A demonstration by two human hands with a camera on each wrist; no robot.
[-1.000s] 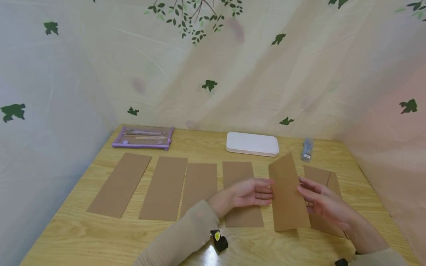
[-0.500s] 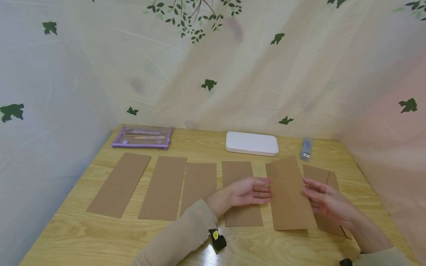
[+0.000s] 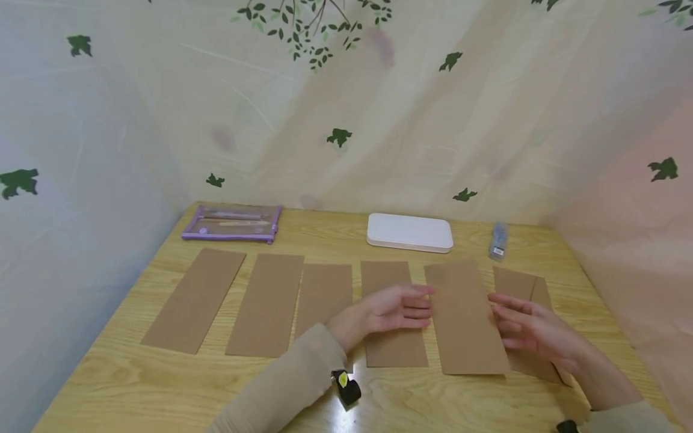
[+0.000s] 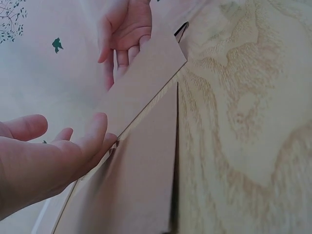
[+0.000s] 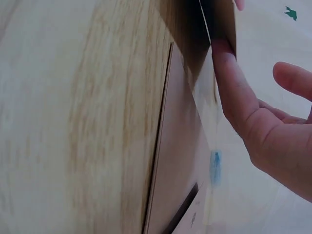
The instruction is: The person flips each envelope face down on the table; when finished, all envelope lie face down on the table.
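Note:
Between my two hands, a brown cardboard rectangle (image 3: 465,319) leans slightly over the table, its right side raised. My left hand (image 3: 397,310) has extended fingers with the tips at the card's left edge. On the other side, my right hand (image 3: 533,331) supports the right edge on its fingertips. The right wrist view has a finger (image 5: 234,83) reaching under the dark underside of the card (image 5: 224,22), with the thumb apart. In the left wrist view the left thumb also stands away from the card (image 4: 141,87).
Several more cardboard rectangles lie in a row, including one at far left (image 3: 195,300) and a marked one (image 3: 517,285) under the right hand. Behind them are a purple-edged pencil pouch (image 3: 233,224), a white case (image 3: 409,233) and a small bluish packet (image 3: 498,240). A patterned curtain (image 3: 379,150) encloses the table.
The cardboard rectangle between my hands has tipped down from a steep tilt to nearly flat and shifted a little left. My left hand has drifted slightly left; my right hand has lowered slightly.

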